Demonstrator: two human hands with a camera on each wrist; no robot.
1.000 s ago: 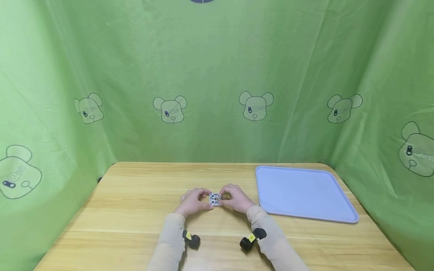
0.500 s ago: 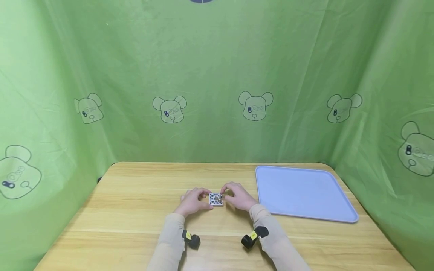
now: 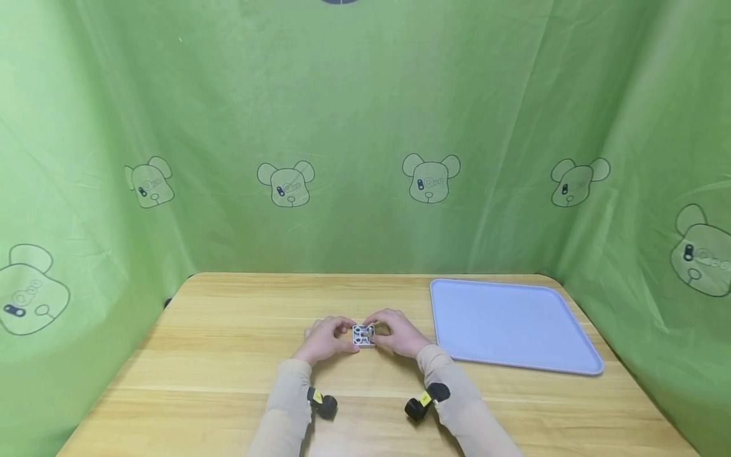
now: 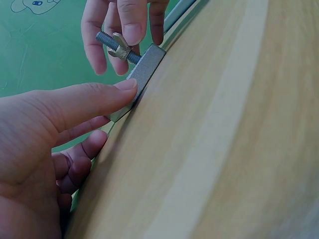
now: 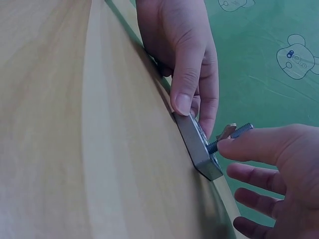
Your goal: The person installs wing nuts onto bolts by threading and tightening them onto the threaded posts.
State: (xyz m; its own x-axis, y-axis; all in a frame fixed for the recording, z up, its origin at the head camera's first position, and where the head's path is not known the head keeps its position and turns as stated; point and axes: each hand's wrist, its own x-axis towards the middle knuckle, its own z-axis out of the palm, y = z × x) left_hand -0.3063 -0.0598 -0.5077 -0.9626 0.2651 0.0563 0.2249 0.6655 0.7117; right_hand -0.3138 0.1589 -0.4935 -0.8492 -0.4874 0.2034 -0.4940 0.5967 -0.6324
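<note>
A small square metal block with round holes lies on the table between both hands. My left hand grips its left side, the thumb pressed along the near edge. From the block's right part a threaded bolt sticks up, with a brass-coloured wing nut partway along it. My right hand pinches at the wing nut. Its thumb touches the nut in the right wrist view, while the other fingers stay spread and loosely bent. Part of the pinch is hidden.
A light blue-lilac tray lies at the right of the wooden table. Green curtains with bear-head prints stand behind the table and at both sides. Each forearm wears a small black wrist camera.
My right hand shifted a little right, off the nut, half a second ago, and has come back left to it. My left hand and the block have stayed in place.
</note>
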